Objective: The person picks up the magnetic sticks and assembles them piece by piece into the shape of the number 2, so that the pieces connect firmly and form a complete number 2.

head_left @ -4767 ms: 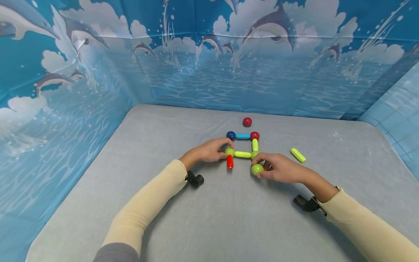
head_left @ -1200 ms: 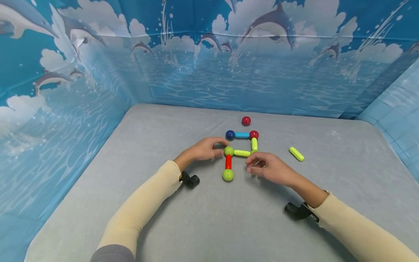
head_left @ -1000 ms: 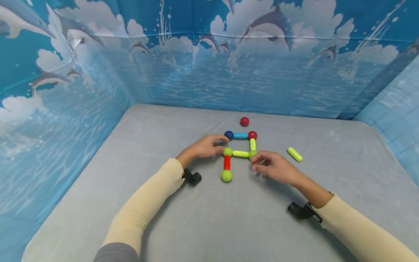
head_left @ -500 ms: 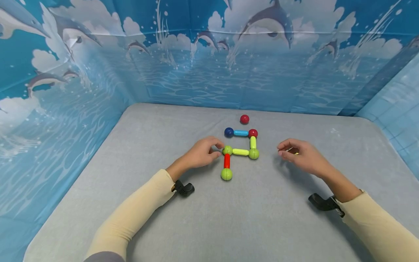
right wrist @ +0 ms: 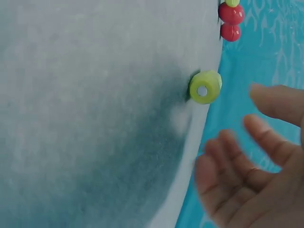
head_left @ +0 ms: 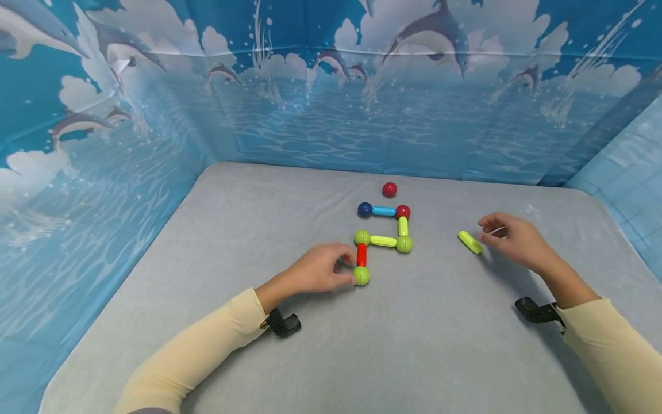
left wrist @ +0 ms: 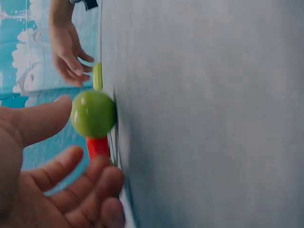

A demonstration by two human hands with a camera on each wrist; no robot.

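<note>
Magnetic building rods and balls form an S-like chain in the head view. It runs from a dark blue ball (head_left: 365, 210) along a light blue rod (head_left: 384, 211), a red ball (head_left: 403, 212) and yellow-green rods to a red rod (head_left: 361, 255), ending in a green ball (head_left: 361, 276). Beside that end is my left hand (head_left: 323, 268), thumb and fingers spread, thumb tip right at the ball. My right hand (head_left: 517, 238) hovers with parted fingers just right of a loose yellow-green rod (head_left: 469, 242). The right wrist view shows this rod (right wrist: 205, 87) end-on, fingers apart from it.
A single red ball (head_left: 389, 189) lies behind the chain. Grey cloth (head_left: 414, 345) covers the table, and a blue dolphin-print curtain (head_left: 331, 115) stands along its back and left side.
The green ball has gone from my right hand onto the red rod's end. My right hand has then moved right, past the loose rod; my left hand has come down toward that ball.
</note>
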